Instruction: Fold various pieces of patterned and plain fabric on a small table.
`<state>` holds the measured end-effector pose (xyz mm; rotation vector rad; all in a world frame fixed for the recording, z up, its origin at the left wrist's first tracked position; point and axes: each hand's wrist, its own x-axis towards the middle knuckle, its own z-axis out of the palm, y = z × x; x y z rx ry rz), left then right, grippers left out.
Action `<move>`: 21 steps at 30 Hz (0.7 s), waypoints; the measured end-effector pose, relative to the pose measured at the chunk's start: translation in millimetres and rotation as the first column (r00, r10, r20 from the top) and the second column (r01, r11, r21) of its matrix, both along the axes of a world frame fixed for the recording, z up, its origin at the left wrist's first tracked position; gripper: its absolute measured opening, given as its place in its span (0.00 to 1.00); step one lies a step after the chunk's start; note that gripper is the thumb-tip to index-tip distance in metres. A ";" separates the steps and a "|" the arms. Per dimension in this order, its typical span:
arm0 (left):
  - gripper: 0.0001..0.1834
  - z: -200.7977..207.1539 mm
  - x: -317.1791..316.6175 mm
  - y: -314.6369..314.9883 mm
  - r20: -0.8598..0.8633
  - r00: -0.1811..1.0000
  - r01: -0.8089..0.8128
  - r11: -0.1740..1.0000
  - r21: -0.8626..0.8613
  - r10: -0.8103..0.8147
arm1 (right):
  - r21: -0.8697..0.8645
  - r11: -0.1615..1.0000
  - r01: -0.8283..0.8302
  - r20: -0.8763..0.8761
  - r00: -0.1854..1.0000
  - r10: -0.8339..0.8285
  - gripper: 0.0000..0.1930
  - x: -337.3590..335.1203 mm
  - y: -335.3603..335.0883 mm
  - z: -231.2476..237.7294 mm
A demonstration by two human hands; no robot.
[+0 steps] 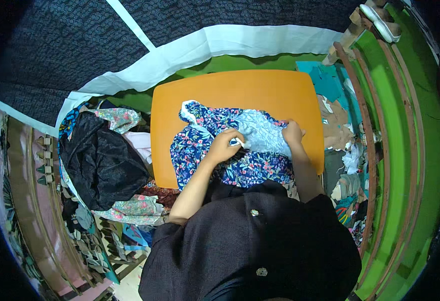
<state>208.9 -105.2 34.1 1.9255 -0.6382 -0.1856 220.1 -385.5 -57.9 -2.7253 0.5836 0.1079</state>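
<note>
The navy floral garment (192,153) is lying spread across the orange bench (240,85), in front of the person's dark shirt (250,236), with a pale blue patterned section (262,131) showing toward its right side. The left hand (226,146) is resting over the garment's middle, its thumb and fingers pinching a small white piece (246,144) (its exact kind is staying unclear). The right hand (293,132) is curling at the garment's right edge; whether it is grasping the cloth, I cannot tell. A black cloth (102,160) is lying heaped left of the bench.
</note>
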 end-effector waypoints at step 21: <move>0.09 14.6 -14.1 -10.1 -0.017 1.000 0.014 1.000 -0.003 -0.014 | 0.884 0.364 -0.293 0.260 0.956 0.137 0.10 -35.9 57.9 77.6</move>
